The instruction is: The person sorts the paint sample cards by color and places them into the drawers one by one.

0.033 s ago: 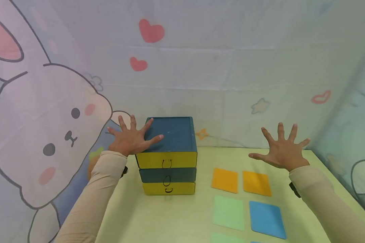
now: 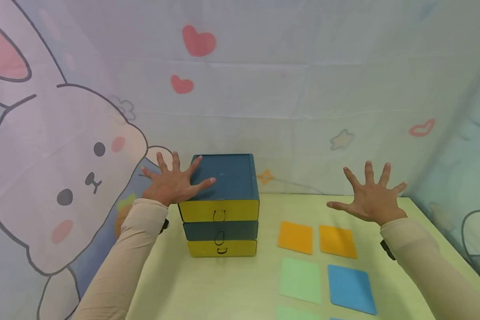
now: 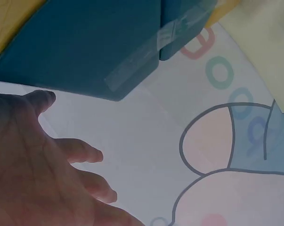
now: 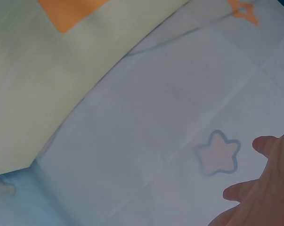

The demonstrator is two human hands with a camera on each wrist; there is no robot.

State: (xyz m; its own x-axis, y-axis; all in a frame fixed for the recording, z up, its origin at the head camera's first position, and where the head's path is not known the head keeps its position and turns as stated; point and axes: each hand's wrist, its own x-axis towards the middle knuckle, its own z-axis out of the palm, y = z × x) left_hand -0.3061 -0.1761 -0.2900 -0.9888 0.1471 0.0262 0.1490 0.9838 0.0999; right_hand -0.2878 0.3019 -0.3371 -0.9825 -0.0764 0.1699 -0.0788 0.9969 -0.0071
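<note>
left fingers (image 2: 176,162): spread, near drawer box (image 2: 224,208) (three fronts) | right fingers (image 2: 369,174): spread | coloured squares (image 2: 300,280) on table (image 2: 216,284)

Drawer stack (image 2: 234,209) on the table (image 2: 208,284), left of the cards (image 2: 300,280), before the backdrop cloth (image 2: 304,89).

drawer box (image 2: 227,203): partly behind left grip (image 2: 172,183) | lowest green card (image 2: 298,314): cropped

One left grip (image 2: 172,184), one right grip (image 2: 374,200), that makes two on my feed! I count one tabletop (image 2: 224,289), and on it one drawer unit (image 2: 226,175), three drawers (image 2: 200,211) high. Now, two orange squares (image 2: 295,238), two green squares (image 2: 300,280), two blue squares (image 2: 352,289), six in all, one green and one blue cut off by the view's edge. Three printed hearts (image 2: 199,41) behind!
</note>
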